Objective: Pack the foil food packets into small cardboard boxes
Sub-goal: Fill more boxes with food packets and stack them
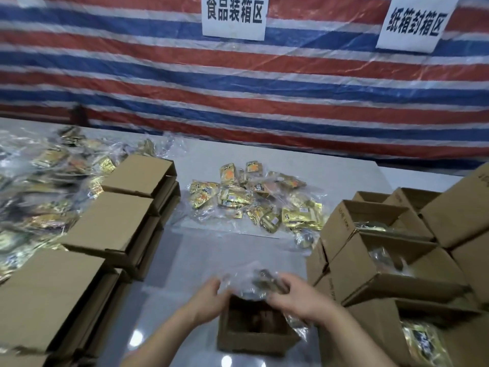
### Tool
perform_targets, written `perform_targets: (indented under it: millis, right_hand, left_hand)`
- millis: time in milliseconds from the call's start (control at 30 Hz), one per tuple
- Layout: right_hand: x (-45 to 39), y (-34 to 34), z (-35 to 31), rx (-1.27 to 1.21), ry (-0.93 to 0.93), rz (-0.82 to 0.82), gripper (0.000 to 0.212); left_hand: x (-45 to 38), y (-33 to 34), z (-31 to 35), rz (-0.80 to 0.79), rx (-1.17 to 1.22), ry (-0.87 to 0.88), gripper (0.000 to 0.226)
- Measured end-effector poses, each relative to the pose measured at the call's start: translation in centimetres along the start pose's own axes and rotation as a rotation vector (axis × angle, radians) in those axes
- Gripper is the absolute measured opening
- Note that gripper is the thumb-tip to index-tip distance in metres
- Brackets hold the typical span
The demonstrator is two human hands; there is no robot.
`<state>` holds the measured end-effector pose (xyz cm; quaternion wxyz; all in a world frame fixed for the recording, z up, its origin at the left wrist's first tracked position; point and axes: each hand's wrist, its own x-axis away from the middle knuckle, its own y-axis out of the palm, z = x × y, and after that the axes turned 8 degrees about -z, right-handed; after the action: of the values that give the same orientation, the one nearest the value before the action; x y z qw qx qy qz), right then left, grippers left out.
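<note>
While both your hands grip a clear bag of packets point(254, 283) over the open box point(255, 337) at 6 o'clock, left hand point(209, 296) and right hand point(291, 295) must lower it inside. Signs at 12 o'clock read 食品装箱区 point(234, 13) and 纸箱封箱区 point(416, 23).

Obscured and indistinct items, head view

We cannot resolve the blurred clear bag point(254, 283) at lower centre; its contents are unreadable. The filled box point(412, 337) is cut off lower right, the bagged heap point(39, 186) at the left edge.
</note>
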<state>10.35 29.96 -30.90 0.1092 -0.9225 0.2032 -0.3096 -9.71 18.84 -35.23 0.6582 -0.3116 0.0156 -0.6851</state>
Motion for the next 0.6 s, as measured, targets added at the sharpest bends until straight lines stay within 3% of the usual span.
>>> perform_targets:
  millis: [33,167,367,500,600]
  right_hand:
    - [-0.5,0.4,0.5,0.097,0.005,-0.060,0.006]
    - [-2.4,1.9,1.8,0.330,0.093,-0.275,0.011]
    - [-6.4,3.3,2.5,0.482,0.141,-0.396,0.003]
    - [-8.6,5.2,4.8,0.645,0.260,-0.424,0.033]
    - [-9.3,6.3,6.6,0.602,0.422,-0.382,0.042]
  left_hand:
    - [0.1,0.7,-1.3,-0.030,0.006,0.029,0.036]
    - [0.0,2.5,-3.7,0.007,0.157,-0.070,0.017]
    - [-1.1,3.6,-4.9,0.055,0.238,-0.149,0.029]
    - [-1.0,4.5,-5.2,0.080,0.199,-0.142,0.030]
    - [-0.9,5.4,-5.2,0.127,0.136,-0.129,0.030]
